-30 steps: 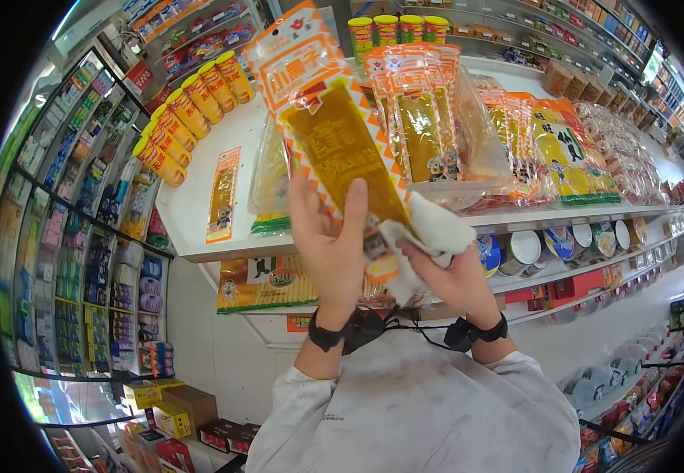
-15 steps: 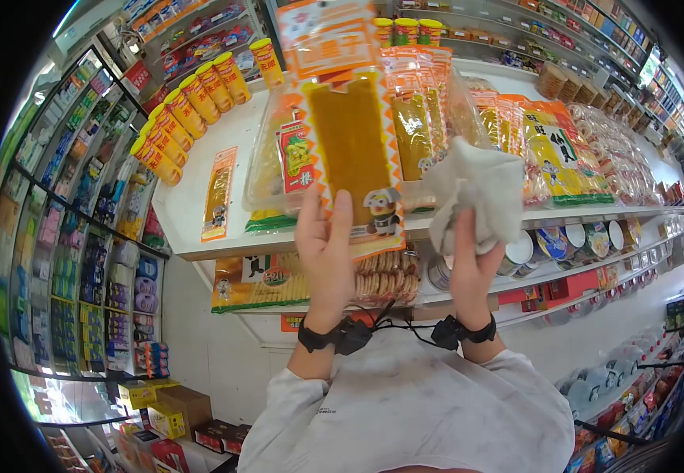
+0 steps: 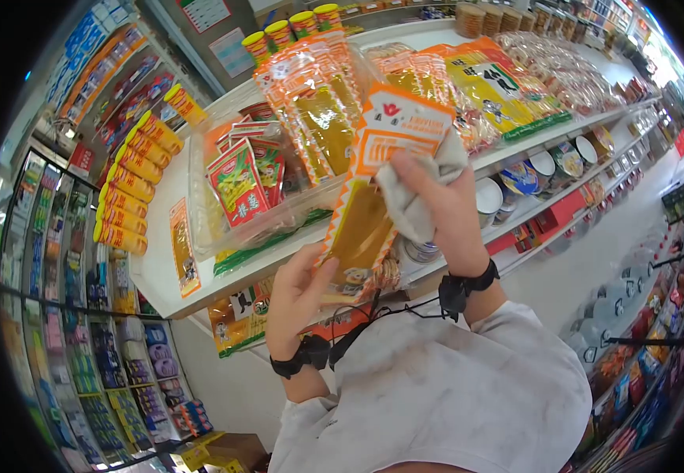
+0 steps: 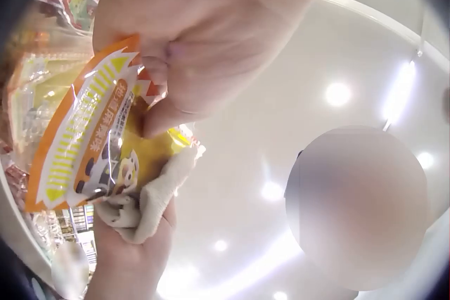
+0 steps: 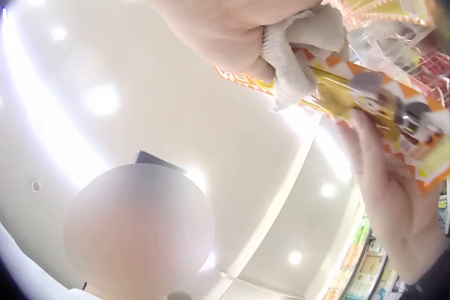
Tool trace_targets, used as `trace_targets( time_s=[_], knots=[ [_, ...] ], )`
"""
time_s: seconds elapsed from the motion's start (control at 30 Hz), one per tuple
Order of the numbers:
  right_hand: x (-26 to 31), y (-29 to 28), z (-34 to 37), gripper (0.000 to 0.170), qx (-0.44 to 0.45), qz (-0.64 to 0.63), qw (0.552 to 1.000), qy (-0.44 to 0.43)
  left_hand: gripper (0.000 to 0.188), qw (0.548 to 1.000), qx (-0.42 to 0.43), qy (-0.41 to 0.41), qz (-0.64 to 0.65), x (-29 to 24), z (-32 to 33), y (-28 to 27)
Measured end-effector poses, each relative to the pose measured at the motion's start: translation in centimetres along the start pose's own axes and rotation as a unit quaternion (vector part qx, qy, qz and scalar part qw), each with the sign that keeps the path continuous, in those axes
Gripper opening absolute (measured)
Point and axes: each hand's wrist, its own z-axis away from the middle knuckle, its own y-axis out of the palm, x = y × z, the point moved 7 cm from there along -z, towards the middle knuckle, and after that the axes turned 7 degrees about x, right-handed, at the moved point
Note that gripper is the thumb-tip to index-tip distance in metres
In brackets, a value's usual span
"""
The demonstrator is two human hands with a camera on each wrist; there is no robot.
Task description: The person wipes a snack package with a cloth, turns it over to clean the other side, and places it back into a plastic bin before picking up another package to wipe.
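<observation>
An orange-and-white packet (image 3: pixel 364 206) with a yellow-brown window slants up to the right in the head view. The left hand (image 3: pixel 295 296) pinches its lower end; in the left wrist view that thumb and fingers (image 4: pixel 158 113) grip the packet's edge (image 4: pixel 84 138). Upper on the packet, the right hand (image 3: pixel 446 209) holds a whitish cloth (image 3: pixel 409 206) against it, thumb on top. From the right wrist view, the cloth (image 5: pixel 292 54) is bunched between the right hand (image 5: pixel 232 11) and the packet (image 5: pixel 380 103).
Behind the packet, a clear tray (image 3: pixel 279 224) holds red-green packets (image 3: pixel 236 181) and upright orange ones (image 3: pixel 318 110). A single flat packet (image 3: pixel 184 247) lies on the white shelf top (image 3: pixel 157 272), beside several yellow canisters (image 3: pixel 133 185). Yellow-green bags (image 3: pixel 503 91) lie at the right.
The packet has come down and tilted to the right. The right hand with the cloth has moved from beside the packet onto its upper part. The head view has turned.
</observation>
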Motion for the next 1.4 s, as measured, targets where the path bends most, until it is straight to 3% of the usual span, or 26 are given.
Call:
trace_targets(
  time_s=[0.17,0.27,0.4,0.47,0.5,0.57,0.6,0.67,0.7,0.8,0.9,0.97,1.1,1.2,1.33,1.4],
  knots=[
    [2.0,-3.0,-1.2,0.033,-0.060,0.015,0.991,-0.116,0.024,0.995,0.011,-0.076,-0.068,2.2,1.9,-2.3],
    [1.2,-3.5,-1.0,0.037,-0.096,-0.041,0.988,-0.116,0.023,0.992,-0.001,-0.008,-0.125,-0.4,1.4,-1.7],
    [0.2,-3.8,-0.2,0.030,-0.145,-0.098,0.983,-0.062,0.028,0.979,-0.180,0.082,-0.043,-1.6,1.4,-2.4],
    [-1.6,-2.2,0.6,0.033,-0.038,-0.031,0.999,-0.004,0.032,0.950,-0.286,0.125,0.023,-2.1,1.3,-2.7],
    [-2.5,-1.5,1.3,0.034,0.011,0.003,1.000,0.025,0.039,0.947,-0.293,0.130,0.018,-2.8,0.8,-2.4],
    [-3.2,1.8,2.5,0.040,0.194,0.077,0.975,0.075,0.049,0.927,-0.344,0.129,0.073,-3.6,-0.5,-1.9],
    [-3.2,2.1,2.7,0.041,0.190,0.097,0.976,0.048,0.053,0.916,-0.368,0.128,0.099,-3.8,-1.1,-1.6],
    [-3.3,2.2,2.9,0.043,0.182,0.136,0.974,-0.008,0.050,0.930,-0.335,0.133,0.075,-4.5,-2.8,-0.7],
    [-3.0,1.4,2.8,0.041,0.159,0.118,0.980,0.023,0.049,0.940,-0.307,0.134,0.065,-4.8,-3.7,-0.2],
    [-0.8,-3.2,2.2,0.038,0.030,0.090,0.995,-0.011,0.042,0.963,-0.217,0.150,0.050,-6.0,-6.0,0.8],
    [3.1,-9.1,1.6,0.026,-0.147,0.150,0.964,-0.161,0.036,0.966,-0.161,0.193,0.061,-6.7,-8.8,0.3],
    [4.3,-12.9,0.8,0.024,-0.214,0.132,0.947,-0.202,0.040,0.975,-0.155,0.155,-0.028,-6.8,-10.4,0.1],
    [2.4,-18.7,-1.8,0.027,-0.244,0.183,0.942,-0.143,0.055,0.970,-0.115,0.068,-0.203,-4.8,-14.3,-1.2],
    [-0.4,-20.1,-4.2,0.031,-0.207,0.196,0.951,-0.122,0.065,0.914,-0.127,0.028,-0.384,-3.6,-15.6,-1.5],
    [-1.5,-18.9,-5.5,0.039,-0.149,0.288,0.942,-0.086,0.071,0.915,-0.134,-0.077,-0.374,-3.1,-17.0,-1.8],
    [-0.7,-18.6,-5.4,0.035,-0.156,0.349,0.917,-0.117,0.072,0.919,-0.130,-0.073,-0.365,-2.3,-18.0,-2.6]
  ],
)
